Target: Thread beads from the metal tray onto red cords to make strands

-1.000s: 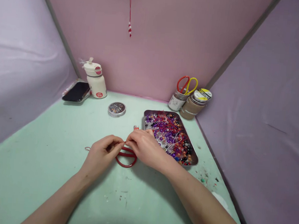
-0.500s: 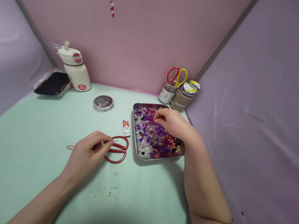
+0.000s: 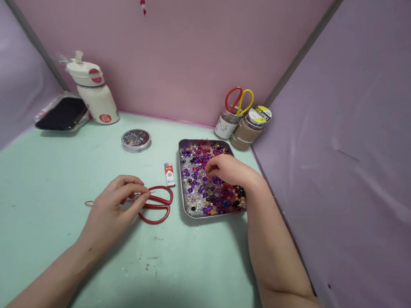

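A thin red cord (image 3: 89,203) shows as a small loop behind my left hand (image 3: 122,199), and its short end pokes out past the fingertips. Thumb and forefinger pinch it there, just over the red-handled scissors (image 3: 157,207) lying on the table. To the right is a metal tray (image 3: 192,216) of mixed purple, clear, black, red and orange beads (image 3: 197,189). My right hand (image 3: 225,169) reaches down into it with curled fingers, the tips among the beads. Whatever those fingertips hold is hidden. A pale thread (image 3: 219,186) lies on the beads under the hand.
A lighter (image 3: 169,175) lies left of the tray, with a round flat container (image 3: 136,140) farther back. Two jars, one holding scissors (image 3: 227,125), one brown (image 3: 246,132), stand behind the tray. A white bottle (image 3: 100,101) and a black tray (image 3: 63,114) sit back left.
My right hand has lowered slightly into the beads, its fingers more curled. My left hand keeps its pinch on the cord. The whole view has shifted a little.
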`<action>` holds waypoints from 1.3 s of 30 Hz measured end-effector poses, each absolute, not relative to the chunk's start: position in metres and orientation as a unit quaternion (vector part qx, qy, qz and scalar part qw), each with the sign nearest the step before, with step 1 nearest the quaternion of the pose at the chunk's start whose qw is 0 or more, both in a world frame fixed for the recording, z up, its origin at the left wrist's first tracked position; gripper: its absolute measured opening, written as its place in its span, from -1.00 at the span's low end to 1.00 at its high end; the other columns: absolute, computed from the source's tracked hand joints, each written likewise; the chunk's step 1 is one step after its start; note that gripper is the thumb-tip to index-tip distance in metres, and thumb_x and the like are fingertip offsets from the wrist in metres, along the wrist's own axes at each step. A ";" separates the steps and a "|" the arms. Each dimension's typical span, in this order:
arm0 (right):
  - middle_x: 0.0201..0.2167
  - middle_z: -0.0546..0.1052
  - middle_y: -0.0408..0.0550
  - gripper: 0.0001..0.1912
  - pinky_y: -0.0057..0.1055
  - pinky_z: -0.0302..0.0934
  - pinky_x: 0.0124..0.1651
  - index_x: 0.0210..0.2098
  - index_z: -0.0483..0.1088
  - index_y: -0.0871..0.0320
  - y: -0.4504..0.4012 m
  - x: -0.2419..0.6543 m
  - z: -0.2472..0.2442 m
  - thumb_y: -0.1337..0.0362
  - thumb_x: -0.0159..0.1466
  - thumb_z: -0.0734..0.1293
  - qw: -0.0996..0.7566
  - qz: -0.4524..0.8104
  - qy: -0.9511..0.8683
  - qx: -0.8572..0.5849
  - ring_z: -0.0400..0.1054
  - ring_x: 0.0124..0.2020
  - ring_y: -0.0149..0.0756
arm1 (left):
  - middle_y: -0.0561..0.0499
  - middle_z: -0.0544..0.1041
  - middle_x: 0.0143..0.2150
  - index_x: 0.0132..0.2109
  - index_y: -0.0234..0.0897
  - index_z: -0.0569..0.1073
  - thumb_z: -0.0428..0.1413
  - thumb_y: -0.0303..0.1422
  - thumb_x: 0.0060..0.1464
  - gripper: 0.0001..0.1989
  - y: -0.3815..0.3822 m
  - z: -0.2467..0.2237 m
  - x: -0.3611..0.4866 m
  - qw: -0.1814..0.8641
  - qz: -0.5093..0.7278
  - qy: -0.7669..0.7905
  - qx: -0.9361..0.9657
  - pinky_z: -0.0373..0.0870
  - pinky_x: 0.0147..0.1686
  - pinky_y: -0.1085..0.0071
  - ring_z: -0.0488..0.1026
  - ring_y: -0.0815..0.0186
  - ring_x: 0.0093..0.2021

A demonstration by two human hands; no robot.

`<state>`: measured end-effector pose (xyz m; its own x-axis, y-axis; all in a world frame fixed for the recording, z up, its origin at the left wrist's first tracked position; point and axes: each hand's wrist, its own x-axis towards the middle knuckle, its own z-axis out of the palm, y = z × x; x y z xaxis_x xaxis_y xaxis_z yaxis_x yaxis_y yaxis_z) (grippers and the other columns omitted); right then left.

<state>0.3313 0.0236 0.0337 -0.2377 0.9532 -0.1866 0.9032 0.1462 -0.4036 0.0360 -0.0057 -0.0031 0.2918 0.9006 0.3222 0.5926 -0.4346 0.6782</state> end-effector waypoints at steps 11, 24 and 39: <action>-0.38 0.58 -0.07 -0.83 -0.42 0.20 -0.24 -0.41 0.52 0.16 0.031 0.324 0.023 0.47 0.08 0.31 0.048 0.218 -0.767 -0.601 0.41 -0.33 -0.31 | -0.02 0.45 -0.20 -0.34 -0.20 0.48 0.08 -0.27 0.08 -0.86 -0.005 -0.004 0.036 0.211 0.349 0.478 0.778 0.33 -0.38 0.40 0.36 0.34 -0.38; 0.00 0.39 0.07 -0.54 -0.26 0.12 0.10 0.00 0.38 0.19 0.037 0.295 -0.005 0.55 0.13 0.21 0.068 0.189 -0.813 -0.547 0.24 0.02 -0.17 | -0.03 0.46 -0.21 -0.33 -0.24 0.48 0.08 -0.26 0.09 -0.84 -0.004 -0.006 0.034 0.212 0.353 0.460 0.787 0.33 -0.38 0.40 0.37 0.34 -0.36; -0.39 0.59 -0.14 -0.80 -0.47 0.17 -0.31 -0.39 0.54 0.13 0.018 0.299 0.029 0.46 0.05 0.30 -0.036 0.393 -0.784 -0.479 0.40 -0.38 -0.37 | -0.03 0.45 -0.20 -0.33 -0.23 0.48 0.08 -0.27 0.10 -0.85 -0.004 -0.006 0.036 0.218 0.350 0.456 0.789 0.32 -0.39 0.42 0.37 0.36 -0.36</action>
